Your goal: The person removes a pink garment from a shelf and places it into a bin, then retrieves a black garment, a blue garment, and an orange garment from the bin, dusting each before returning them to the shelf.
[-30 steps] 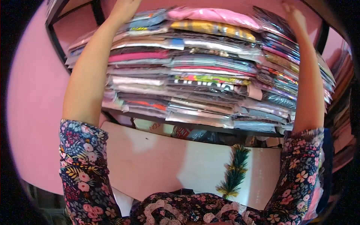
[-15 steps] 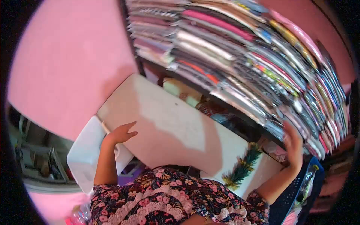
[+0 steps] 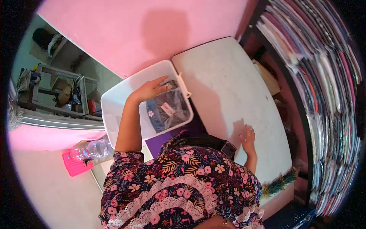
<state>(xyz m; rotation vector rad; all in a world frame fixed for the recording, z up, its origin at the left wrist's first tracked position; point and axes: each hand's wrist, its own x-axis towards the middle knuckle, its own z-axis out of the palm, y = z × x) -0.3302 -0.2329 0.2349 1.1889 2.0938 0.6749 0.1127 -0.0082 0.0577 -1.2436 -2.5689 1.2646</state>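
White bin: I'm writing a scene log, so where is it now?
In the head view, the white bin is mostly left of centre, with the left hand over it and the pale tabletop just to its right.

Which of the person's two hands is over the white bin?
The left hand, stretched out over the white bin, where clear-bagged items lie. The right hand is instead over the pale tabletop, outside the bin.

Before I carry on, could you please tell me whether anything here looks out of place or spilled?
Nothing looks spilled. The one oddity is the green garland on the white table: it looks decorative, unlike the bagged items in the white bin.
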